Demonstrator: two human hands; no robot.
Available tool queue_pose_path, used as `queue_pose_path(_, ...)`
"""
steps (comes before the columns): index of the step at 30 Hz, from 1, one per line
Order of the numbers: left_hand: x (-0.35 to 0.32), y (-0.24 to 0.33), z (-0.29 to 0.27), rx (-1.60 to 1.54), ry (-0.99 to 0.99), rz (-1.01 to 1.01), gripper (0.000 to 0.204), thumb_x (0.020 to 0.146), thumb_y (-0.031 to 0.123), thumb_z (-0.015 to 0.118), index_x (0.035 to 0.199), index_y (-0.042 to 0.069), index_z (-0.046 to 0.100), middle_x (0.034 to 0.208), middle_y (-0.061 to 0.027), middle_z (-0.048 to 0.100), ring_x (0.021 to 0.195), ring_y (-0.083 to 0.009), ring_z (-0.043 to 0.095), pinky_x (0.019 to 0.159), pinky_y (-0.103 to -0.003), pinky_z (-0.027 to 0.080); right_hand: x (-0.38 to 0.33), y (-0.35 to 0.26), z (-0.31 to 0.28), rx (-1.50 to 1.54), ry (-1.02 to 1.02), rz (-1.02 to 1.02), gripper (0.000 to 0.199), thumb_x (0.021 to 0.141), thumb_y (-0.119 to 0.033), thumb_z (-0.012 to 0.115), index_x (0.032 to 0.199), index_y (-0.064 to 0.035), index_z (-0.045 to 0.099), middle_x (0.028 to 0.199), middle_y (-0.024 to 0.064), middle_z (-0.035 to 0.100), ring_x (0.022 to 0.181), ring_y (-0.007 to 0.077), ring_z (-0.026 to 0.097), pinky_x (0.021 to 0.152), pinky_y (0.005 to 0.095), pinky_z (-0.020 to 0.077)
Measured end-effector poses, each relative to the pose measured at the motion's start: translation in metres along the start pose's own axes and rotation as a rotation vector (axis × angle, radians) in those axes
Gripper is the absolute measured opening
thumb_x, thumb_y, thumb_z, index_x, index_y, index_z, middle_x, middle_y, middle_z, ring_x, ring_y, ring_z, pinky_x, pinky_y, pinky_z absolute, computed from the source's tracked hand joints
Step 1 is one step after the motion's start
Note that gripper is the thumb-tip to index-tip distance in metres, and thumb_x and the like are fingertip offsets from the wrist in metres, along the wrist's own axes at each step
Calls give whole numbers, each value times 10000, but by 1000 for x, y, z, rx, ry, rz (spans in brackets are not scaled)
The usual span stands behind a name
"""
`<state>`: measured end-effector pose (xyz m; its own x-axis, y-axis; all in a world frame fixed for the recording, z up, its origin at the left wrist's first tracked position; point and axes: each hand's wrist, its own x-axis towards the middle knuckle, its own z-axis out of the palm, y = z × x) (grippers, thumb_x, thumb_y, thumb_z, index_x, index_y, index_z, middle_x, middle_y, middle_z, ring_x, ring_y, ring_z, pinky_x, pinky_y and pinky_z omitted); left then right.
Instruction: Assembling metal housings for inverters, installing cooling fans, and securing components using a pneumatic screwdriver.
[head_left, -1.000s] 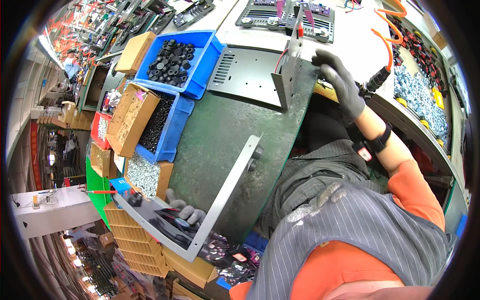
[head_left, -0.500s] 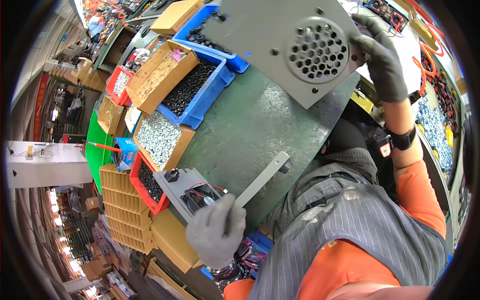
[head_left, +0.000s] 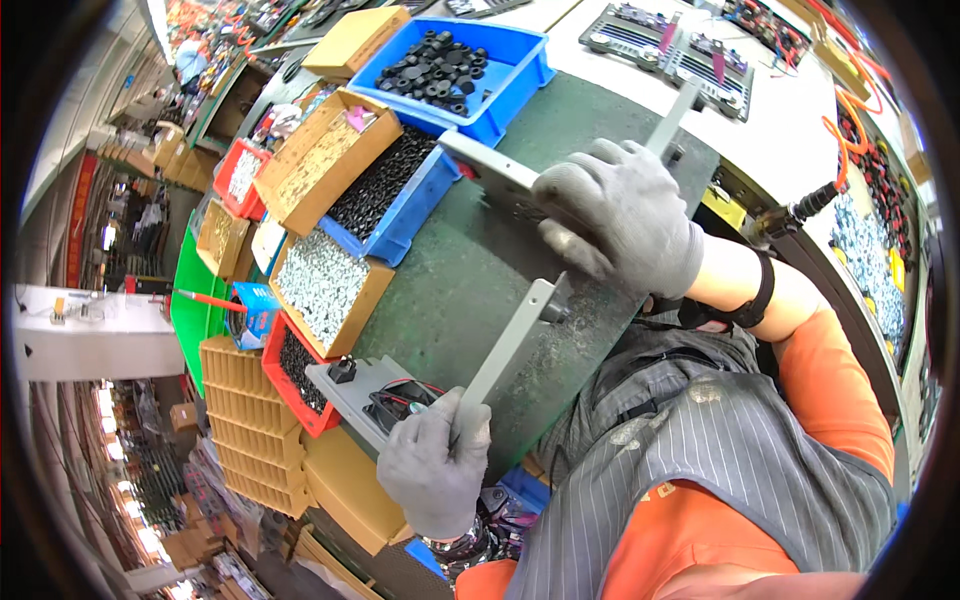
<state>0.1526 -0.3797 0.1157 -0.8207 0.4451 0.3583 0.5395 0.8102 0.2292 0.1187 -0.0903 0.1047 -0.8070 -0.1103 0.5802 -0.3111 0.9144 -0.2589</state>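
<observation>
My left hand (head_left: 435, 465), in a grey glove, is closed on the near edge of a grey metal panel with a fan. A small black fan with red wires (head_left: 397, 402) sits on this panel (head_left: 352, 378), and a narrow grey flange (head_left: 508, 342) with a black foot at its end rises beside my fingers. My right hand (head_left: 625, 215), gloved too, is bent over a second grey metal panel (head_left: 490, 160), its fingers curled at the edge. That panel is seen nearly edge-on over the bench; my hand hides its middle.
The green bench top (head_left: 420, 300) lies under both panels. Along its left stand a blue bin of black feet (head_left: 535, 75), a blue bin of small black parts (head_left: 415, 215), a cardboard box of silver screws (head_left: 340, 320) and a red bin (head_left: 325, 420). A power screwdriver (head_left: 800, 210) lies right.
My right hand has brought the vented panel down and nearer, turning it from face-on to nearly edge-on. The blue bin behind it has come into view. My left hand stays almost in place.
</observation>
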Motion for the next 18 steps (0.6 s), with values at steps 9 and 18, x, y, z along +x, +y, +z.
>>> queue_pose_path(9,0,3,1,-32,-68,-77,437,881,524,615,862,94,692,699,-82,602,649,-300,581,581,-411,441,-108,101,-146,504,825,360,363,997,-191,444,1234,57,564,1088,130,652,979,164,589,927,309,444)
queue_pose_path(18,8,14,-5,35,-45,17,339,878,407,692,829,72,678,762,-101,647,704,-319,620,646,-422,490,-180,276,-126,378,175,1368,411,986,-359,481,1276,-79,562,840,40,651,682,114,587,601,246,463)
